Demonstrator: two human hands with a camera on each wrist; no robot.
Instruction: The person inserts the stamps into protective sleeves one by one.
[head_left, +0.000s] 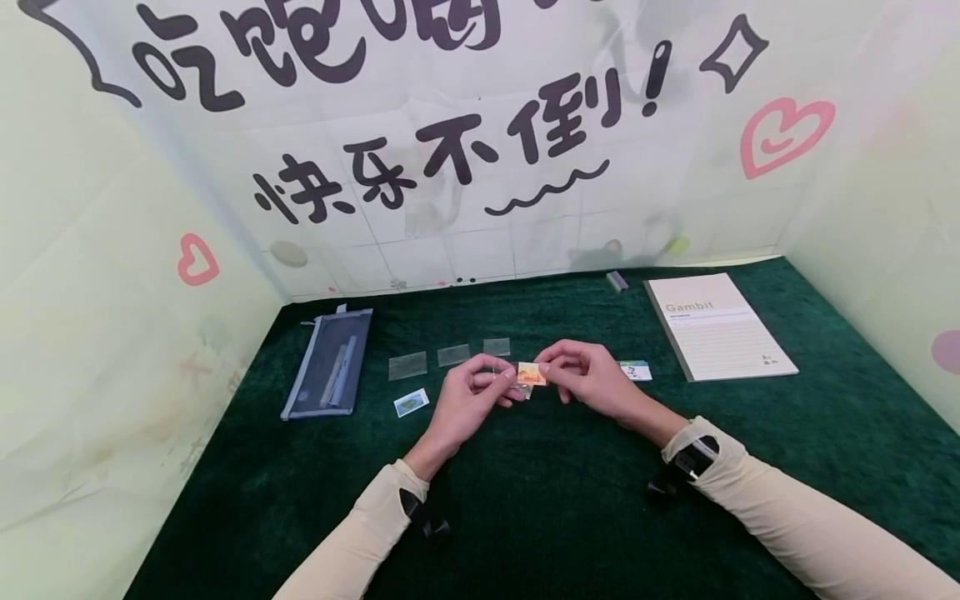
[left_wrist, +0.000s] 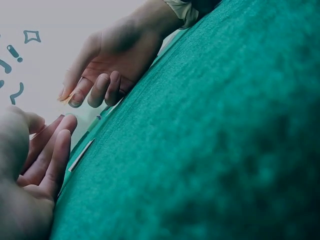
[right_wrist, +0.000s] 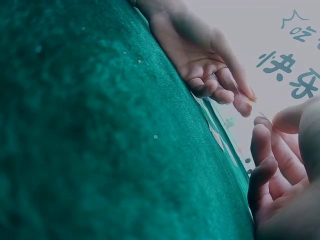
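My right hand [head_left: 592, 379] pinches a small orange-and-yellow stamp [head_left: 532, 374] between thumb and forefinger, over the middle of the green table. Facing it from the left, my left hand [head_left: 468, 396] pinches a small clear sleeve between thumb and fingers; its thin edge shows at the fingertips in the right wrist view. The stamp's left edge is right by the left fingertips. Below the hands, a pale stamp [head_left: 528, 392] is partly covered. Left of them lies a blue-and-green stamp [head_left: 411, 402]. Behind are three clear sleeves [head_left: 407, 366] in a row.
A mesh pencil pouch [head_left: 330, 367] with pens lies at the left. A Gambit notebook [head_left: 727, 333] lies at the right, and a small purple-grey block [head_left: 617, 281] near the back edge. Beside the right hand is a white-and-blue printed piece [head_left: 637, 371]. Printed curtains enclose the table.
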